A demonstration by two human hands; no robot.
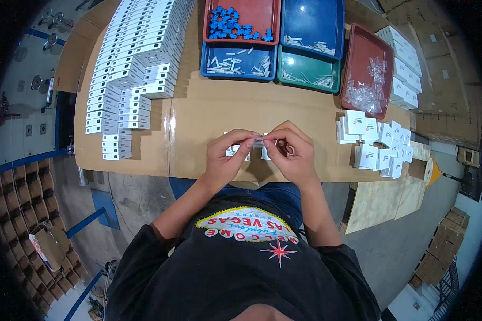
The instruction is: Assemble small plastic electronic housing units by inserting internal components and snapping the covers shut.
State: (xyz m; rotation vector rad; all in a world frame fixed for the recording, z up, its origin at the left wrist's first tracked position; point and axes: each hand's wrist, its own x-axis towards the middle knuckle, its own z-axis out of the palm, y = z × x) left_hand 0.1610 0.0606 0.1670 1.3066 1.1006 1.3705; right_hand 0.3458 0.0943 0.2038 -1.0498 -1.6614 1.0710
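My left hand point(224, 156) and my right hand point(297, 155) meet over the near part of the cardboard-covered table. Between their fingertips they pinch a small, pale, see-through piece point(258, 142), too small to name exactly. Both hands are closed on it, one at each end. White things, apparently small boxes, lie on the table beneath the hands. One white box point(245, 156) shows by my left fingers and another white box point(265, 153) by my right ones; my hands hide much of both.
Stacked white boxes point(128, 69) fill the left side. Along the back stand a red tray point(241, 12) of blue parts, blue trays point(310, 24) and a green tray point(300, 81) of thin pieces. Right are a red tray point(358, 51) of clear bags and loose white boxes point(366, 156).
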